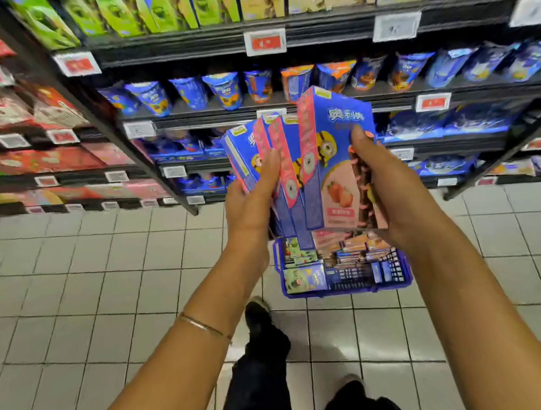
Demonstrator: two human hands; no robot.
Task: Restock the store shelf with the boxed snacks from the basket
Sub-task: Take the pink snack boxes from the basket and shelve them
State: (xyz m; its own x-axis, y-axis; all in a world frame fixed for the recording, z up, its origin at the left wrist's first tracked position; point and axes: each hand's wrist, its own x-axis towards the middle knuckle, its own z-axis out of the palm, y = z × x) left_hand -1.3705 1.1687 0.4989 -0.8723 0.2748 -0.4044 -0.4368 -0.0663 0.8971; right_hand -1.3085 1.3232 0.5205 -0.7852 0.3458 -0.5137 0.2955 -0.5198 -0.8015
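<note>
Left hand [251,197] grips few boxes [241,147]; right hand [393,189] grips strawberry box [339,193], Chinese writing; basket [341,291] below.

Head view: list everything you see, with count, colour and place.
held boxes: about four, blue with pink sides, fanned between both hands
basket: one, blue, on the floor below the hands
basket boxes: several, green and pink, inside the basket
shelves: two units, black, ahead and left
snack cups: one row, blue, second level
top boxes: many, green and yellow, top level
price tags: several, white and red, shelf edges
floor: pale tiles, underfoot
left hand: grips the left boxes
right hand: grips the rightmost box
</note>
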